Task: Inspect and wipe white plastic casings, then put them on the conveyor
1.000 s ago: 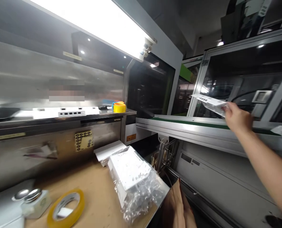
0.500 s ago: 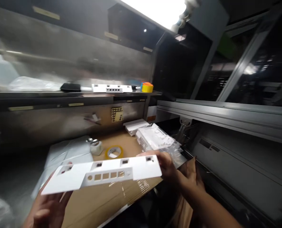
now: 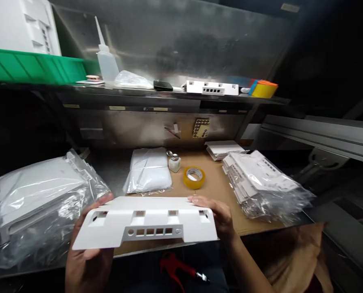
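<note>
A white plastic housing [image 3: 157, 205] with a row of square port holes and several slots is held up in front of me, over the front edge of the bench. My left hand [image 3: 90, 244] grips its left end, thumb below and fingers behind. At the right end my right hand [image 3: 216, 215] is closed around the back edge, its fingertips on the top face. Behind the housing lie a roll of yellow tape [image 3: 194, 178], a small bottle with a metal cap [image 3: 174, 163] and a stack of bagged white sheets [image 3: 151, 169].
Bagged white parts lie at left [image 3: 44, 191] and right [image 3: 257, 175]. The shelf bears a green bin [image 3: 35, 67], a squeeze bottle [image 3: 107, 65], a similar white housing [image 3: 212, 87] and a yellow roll [image 3: 264, 89]. A red air gun [image 3: 177, 266] is below the bench edge.
My view has swung left, bringing the green bin and left bags into sight. The housing is now more level and its top face shows. Both hands still hold it.
</note>
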### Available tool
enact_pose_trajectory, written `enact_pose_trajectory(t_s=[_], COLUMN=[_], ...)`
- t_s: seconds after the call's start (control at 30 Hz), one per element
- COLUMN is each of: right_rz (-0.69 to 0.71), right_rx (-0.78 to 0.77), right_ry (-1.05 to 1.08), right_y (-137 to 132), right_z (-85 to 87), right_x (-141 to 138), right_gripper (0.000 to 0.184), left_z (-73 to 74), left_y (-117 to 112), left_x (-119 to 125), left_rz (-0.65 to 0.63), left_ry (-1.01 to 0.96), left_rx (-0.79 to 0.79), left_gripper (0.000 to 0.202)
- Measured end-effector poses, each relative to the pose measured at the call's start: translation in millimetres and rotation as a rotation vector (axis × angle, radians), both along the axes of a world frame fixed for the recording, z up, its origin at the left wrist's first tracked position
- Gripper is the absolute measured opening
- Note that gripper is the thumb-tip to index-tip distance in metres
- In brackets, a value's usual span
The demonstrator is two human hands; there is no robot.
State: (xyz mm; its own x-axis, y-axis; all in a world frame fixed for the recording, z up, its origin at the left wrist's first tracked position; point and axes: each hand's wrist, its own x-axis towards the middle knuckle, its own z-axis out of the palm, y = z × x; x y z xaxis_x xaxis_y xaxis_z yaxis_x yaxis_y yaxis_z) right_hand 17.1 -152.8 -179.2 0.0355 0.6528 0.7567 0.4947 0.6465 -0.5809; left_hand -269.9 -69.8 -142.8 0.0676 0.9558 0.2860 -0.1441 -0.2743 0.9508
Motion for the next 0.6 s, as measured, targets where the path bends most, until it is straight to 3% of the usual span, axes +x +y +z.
enact_pose_trajectory(t_s=[0.2, 0.4, 0.6], right_rz=[-0.064, -0.111, -0.080], right_rx=[-0.029, -0.046, -0.007], right_ry=[-0.121, -0.185, -0.161], right_y=[-6, -13, -16], right_z=[-10.5, -19.9, -15.1], right_x=[20, 41, 46], right_gripper=[0.050, 0.042, 0.040], left_z=[-12.3, -20.0, -22.3], left_y=[0, -3, -5], left_x=[13, 24, 27], left_rz=[-0.060, -0.124, -0.137], left_ry=[-0.221, -0.230, -0.214], left_rx=[-0.018, 0.043, 0.059], left_gripper=[0.079, 0.073, 0.070])
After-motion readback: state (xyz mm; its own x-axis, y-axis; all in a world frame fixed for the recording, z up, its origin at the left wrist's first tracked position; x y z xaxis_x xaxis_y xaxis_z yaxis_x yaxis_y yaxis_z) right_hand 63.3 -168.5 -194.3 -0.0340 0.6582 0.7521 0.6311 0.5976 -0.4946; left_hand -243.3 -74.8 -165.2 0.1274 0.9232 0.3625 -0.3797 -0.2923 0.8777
